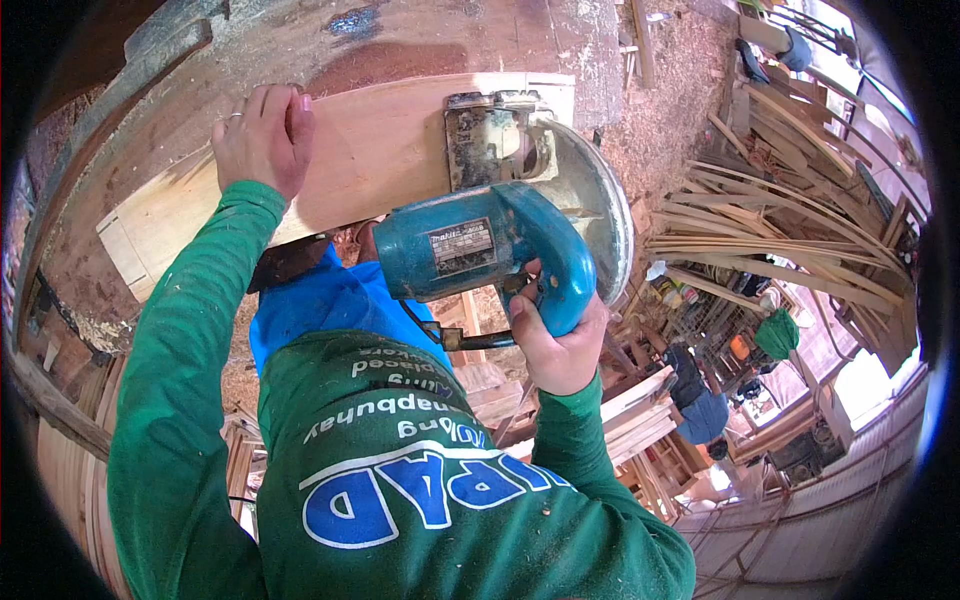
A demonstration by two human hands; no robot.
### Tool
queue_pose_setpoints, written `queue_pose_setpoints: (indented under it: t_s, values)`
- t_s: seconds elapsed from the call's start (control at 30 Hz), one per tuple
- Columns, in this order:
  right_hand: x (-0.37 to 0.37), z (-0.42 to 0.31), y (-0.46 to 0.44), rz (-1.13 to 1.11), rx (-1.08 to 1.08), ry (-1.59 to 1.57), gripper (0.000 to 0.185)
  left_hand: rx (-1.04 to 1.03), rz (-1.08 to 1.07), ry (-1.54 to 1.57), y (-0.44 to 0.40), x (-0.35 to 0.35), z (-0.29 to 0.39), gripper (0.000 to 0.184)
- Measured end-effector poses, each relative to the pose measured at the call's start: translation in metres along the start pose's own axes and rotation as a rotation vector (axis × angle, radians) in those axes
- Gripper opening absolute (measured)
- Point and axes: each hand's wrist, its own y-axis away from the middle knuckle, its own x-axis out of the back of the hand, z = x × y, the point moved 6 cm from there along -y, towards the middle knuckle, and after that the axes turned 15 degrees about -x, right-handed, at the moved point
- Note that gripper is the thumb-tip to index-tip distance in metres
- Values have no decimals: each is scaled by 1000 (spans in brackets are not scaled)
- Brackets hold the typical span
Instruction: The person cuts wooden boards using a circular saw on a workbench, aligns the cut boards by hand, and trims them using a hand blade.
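My right hand (562, 345) is closed around the rear handle of a teal circular saw (450, 245), fingers at the trigger area. The saw's worn metal base (480, 140) rests on the right end of a pale wooden board (370, 150), with its round guard (595, 215) beyond the board's end. Pencil lines cross the board near both ends. My left hand (262, 140), a ring on one finger, lies on the board left of the saw, fingers curled at its far edge. The blade's contact with the wood is hidden.
The board lies on a stained worktable (400, 40). A curved wooden piece (110, 130) runs along the left. Thin wood strips (780, 230) are heaped at right, and sawdust (675, 110) covers the floor. The saw's black cord (480, 342) hangs near my body.
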Motion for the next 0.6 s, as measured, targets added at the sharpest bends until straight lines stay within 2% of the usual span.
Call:
queue_pose_setpoints:
  t_s: [0.2,0.6]
  values:
    - [-1,-4,-2,22,40,32,32,20,-70,22,1,-3,-1,28]
    - [0,-14,-2,44,38,55,33,-1,-70,2,4,0,3,26]
